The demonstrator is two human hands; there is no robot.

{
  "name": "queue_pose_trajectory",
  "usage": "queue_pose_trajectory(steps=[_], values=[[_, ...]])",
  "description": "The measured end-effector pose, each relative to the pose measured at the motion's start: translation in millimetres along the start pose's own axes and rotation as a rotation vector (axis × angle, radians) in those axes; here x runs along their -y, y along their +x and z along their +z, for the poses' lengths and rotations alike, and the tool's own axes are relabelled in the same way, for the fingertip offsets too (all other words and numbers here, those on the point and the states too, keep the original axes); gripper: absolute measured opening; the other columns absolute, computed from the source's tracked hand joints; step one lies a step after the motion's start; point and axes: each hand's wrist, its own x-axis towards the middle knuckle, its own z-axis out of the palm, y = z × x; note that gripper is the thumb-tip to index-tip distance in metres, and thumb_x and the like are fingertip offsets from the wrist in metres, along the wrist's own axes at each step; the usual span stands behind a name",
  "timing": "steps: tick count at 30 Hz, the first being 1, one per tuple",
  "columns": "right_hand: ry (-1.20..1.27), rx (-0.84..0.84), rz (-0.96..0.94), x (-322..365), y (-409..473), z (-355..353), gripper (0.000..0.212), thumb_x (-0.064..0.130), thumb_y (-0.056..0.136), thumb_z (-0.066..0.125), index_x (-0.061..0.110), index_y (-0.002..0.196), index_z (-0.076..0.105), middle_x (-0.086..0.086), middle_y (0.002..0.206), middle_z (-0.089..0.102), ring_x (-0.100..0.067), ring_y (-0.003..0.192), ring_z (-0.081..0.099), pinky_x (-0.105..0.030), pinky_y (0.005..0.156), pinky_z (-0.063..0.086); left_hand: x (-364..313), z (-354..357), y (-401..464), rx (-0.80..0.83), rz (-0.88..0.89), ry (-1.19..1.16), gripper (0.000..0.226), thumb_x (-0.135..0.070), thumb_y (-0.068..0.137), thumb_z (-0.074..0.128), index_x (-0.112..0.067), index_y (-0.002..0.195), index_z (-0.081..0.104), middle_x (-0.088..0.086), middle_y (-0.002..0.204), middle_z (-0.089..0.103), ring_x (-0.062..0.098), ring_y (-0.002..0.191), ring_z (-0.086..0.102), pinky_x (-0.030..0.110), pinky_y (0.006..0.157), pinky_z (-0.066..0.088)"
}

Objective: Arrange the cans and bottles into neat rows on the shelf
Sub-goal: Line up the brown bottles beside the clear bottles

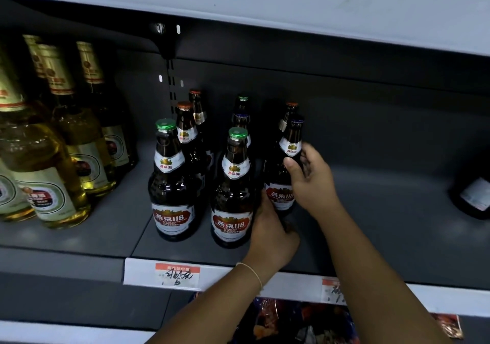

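Several brown beer bottles with red and white labels stand in three short rows on the grey shelf [371,211]. Two green-capped ones stand in front, the left front bottle [171,184] and the middle front bottle [233,192]. My right hand [310,179] grips the shoulder of the right-row bottle [285,168], which has a dark cap. My left hand [273,235] curls round the base of that same bottle, beside the middle front bottle. Behind stand more brown bottles [185,137] with orange and green caps.
Clear yellow bottles [53,158] with gold foil necks crowd the shelf's left end. A dark bottle [474,195] sits at the far right edge. An upper shelf [291,7] overhangs. Price tags [177,274] line the front lip. Wrapped goods [291,320] lie on the shelf below.
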Motion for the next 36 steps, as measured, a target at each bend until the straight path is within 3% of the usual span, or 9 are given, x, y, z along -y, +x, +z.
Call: queue_pose_trajectory(steps=[6, 10, 12, 15, 18, 22, 28, 33, 36], values=[[-0.005, 0.009, 0.001, 3.9, -1.2, -0.6, 0.041, 0.014, 0.097, 0.059, 0.015, 0.138, 0.051, 0.009, 0.126, 0.062, -0.006, 0.124, 0.056, -0.028, 0.107, 0.044, -9.6, -3.8, -3.2, 0.050, -0.054, -0.002, 0.088, -0.011, 0.073, 0.055, -0.010, 0.152, 0.016, 0.007, 0.146, 0.039, 0.017, 0.137, 0.037, 0.031, 0.115, 0.032], [-0.006, 0.014, 0.000, 5.4, -3.4, -3.3, 0.045, 0.015, 0.096, 0.061, 0.010, 0.139, 0.051, 0.001, 0.133, 0.062, -0.009, 0.128, 0.054, -0.032, 0.111, 0.042, -12.2, -2.6, -8.2, 0.079, -0.057, 0.056, 0.094, -0.027, 0.066, 0.047, -0.006, 0.152, 0.014, 0.012, 0.154, 0.027, 0.022, 0.143, 0.027, 0.037, 0.118, 0.027], [0.002, 0.029, 0.036, 3.8, -4.7, -7.1, 0.048, 0.017, 0.095, 0.064, 0.011, 0.140, 0.051, -0.001, 0.135, 0.061, -0.009, 0.129, 0.053, -0.032, 0.112, 0.042, -18.9, -5.0, -13.7, 0.128, -0.058, 0.072, 0.094, -0.024, 0.074, 0.051, -0.005, 0.154, 0.006, 0.012, 0.160, 0.012, 0.023, 0.148, 0.013, 0.029, 0.122, 0.013], [-0.024, 0.040, 0.104, -0.6, -13.1, -22.2, 0.054, 0.021, 0.092, 0.069, 0.013, 0.142, 0.049, -0.003, 0.137, 0.058, -0.008, 0.128, 0.054, -0.027, 0.109, 0.043, -28.7, -5.3, -22.5, 0.132, -0.016, 0.084, 0.085, -0.012, 0.088, 0.052, -0.007, 0.154, -0.001, 0.006, 0.163, -0.002, 0.015, 0.150, -0.002, 0.014, 0.111, 0.001], [0.002, -0.028, 0.151, -8.4, -29.7, -49.7, 0.047, 0.016, 0.092, 0.067, 0.013, 0.137, 0.053, -0.004, 0.123, 0.064, -0.005, 0.112, 0.062, -0.018, 0.100, 0.047, -44.2, 1.0, -34.0, 0.112, 0.106, 0.091, 0.076, -0.014, 0.091, 0.053, -0.010, 0.154, 0.010, 0.002, 0.161, 0.010, 0.010, 0.148, 0.007, 0.009, 0.110, 0.004], [-0.011, -0.169, 0.155, -21.7, -41.0, -107.3, 0.030, 0.008, 0.093, 0.065, 0.004, 0.122, 0.062, -0.005, 0.100, 0.068, 0.012, 0.080, 0.063, -0.005, 0.078, 0.047, -73.5, 30.1, -36.8, 0.126, 0.229, 0.094, 0.068, -0.012, 0.091, 0.055, -0.010, 0.151, 0.024, 0.002, 0.154, 0.028, 0.008, 0.142, 0.022, -0.003, 0.103, 0.008], [-0.057, -0.321, 0.172, -40.4, -47.4, -218.8, 0.020, 0.008, 0.094, 0.063, 0.006, 0.114, 0.065, 0.001, 0.090, 0.065, 0.014, 0.072, 0.059, -0.005, 0.073, 0.046, -123.9, 103.2, -15.8, 0.177, 0.305, -0.026, 0.061, -0.009, 0.092, 0.053, -0.018, 0.148, 0.031, 0.001, 0.148, 0.040, 0.010, 0.137, 0.037, 0.031, 0.115, 0.032], [-0.118, -0.445, 0.179, -58.8, -48.1, -310.7, 0.017, 0.007, 0.094, 0.062, 0.011, 0.111, 0.063, 0.005, 0.087, 0.064, 0.014, 0.070, 0.059, -0.007, 0.072, 0.047, -173.6, 173.5, 2.6, 0.235, 0.367, -0.130, 0.057, -0.003, 0.092, 0.050, -0.016, 0.145, 0.035, 0.001, 0.144, 0.045, 0.006, 0.132, 0.042, 0.034, 0.113, 0.037], [-0.157, -0.536, 0.187, -74.1, -51.0, -361.9, 0.019, 0.006, 0.095, 0.061, 0.005, 0.114, 0.063, 0.003, 0.087, 0.063, 0.012, 0.069, 0.059, -0.007, 0.071, 0.047, -197.9, 217.9, 10.6, 0.272, 0.399, -0.159, 0.056, -0.003, 0.092, 0.049, -0.014, 0.145, 0.036, 0.004, 0.143, 0.046, 0.010, 0.131, 0.043, 0.036, 0.112, 0.038]])
